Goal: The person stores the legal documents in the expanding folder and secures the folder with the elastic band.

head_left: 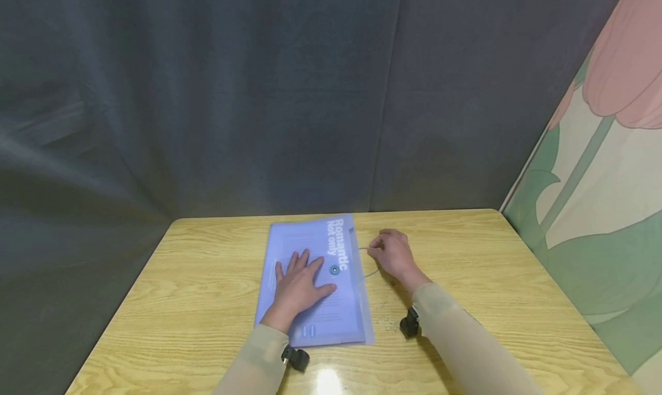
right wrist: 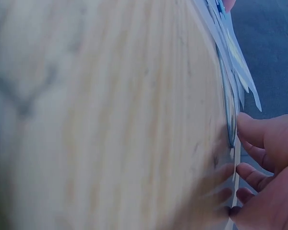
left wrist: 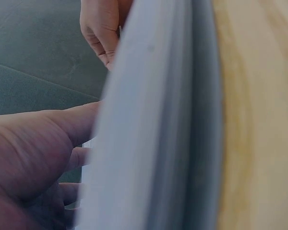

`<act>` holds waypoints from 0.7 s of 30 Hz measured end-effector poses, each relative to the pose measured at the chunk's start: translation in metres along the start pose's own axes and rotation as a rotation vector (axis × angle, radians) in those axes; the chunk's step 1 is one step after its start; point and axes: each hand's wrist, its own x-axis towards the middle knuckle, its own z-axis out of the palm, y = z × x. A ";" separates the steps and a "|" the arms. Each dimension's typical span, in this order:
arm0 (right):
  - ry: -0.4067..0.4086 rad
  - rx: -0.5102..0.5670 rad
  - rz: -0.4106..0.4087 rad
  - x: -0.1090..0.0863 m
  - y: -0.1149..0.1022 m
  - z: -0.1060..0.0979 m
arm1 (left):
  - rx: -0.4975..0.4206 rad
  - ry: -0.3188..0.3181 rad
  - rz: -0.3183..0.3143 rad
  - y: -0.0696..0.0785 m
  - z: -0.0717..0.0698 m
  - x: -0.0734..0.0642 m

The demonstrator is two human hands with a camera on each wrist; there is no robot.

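Observation:
A translucent purple document folder (head_left: 343, 320) lies on the table, with white lettering and a round blue button (head_left: 334, 269) on its front. My left hand (head_left: 297, 290) rests on the folder, fingers spread, left of the button. Just off the folder's right edge, my right hand (head_left: 395, 257) pinches a thin cord (head_left: 371, 274) that runs out from that edge. The right wrist view shows the cord (right wrist: 225, 105) stretched along the table toward the thumb and fingers. In the left wrist view the folder's thick edge (left wrist: 129, 120) fills the middle, hiding part of the left fingers.
The wood-grain table (head_left: 181, 303) extends on both sides of the folder. A dark grey curtain (head_left: 279, 96) hangs behind the table's far edge. At the right is a wall panel with a tulip print (head_left: 610, 211). Each wrist carries a small black camera (head_left: 408, 325).

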 end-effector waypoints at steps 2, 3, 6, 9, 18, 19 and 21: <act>0.001 0.000 0.010 -0.001 0.000 -0.001 | -0.001 0.002 0.000 0.000 0.000 0.000; -0.001 -0.007 0.011 -0.001 0.001 -0.002 | -0.001 0.004 0.000 0.000 -0.001 0.000; -0.006 -0.018 0.013 -0.001 0.002 -0.003 | -0.002 0.005 -0.002 0.001 -0.001 0.000; -0.008 -0.033 0.001 0.000 0.002 -0.003 | -0.005 0.004 -0.006 0.001 -0.002 0.000; -0.008 -0.067 -0.038 -0.001 0.003 -0.003 | 0.000 -0.008 -0.005 0.000 0.000 0.001; -0.004 -0.066 -0.036 -0.001 0.002 -0.003 | 0.000 -0.008 -0.005 0.000 0.000 0.001; -0.001 -0.065 -0.031 -0.003 0.000 -0.004 | 0.000 -0.006 -0.004 0.000 0.000 0.001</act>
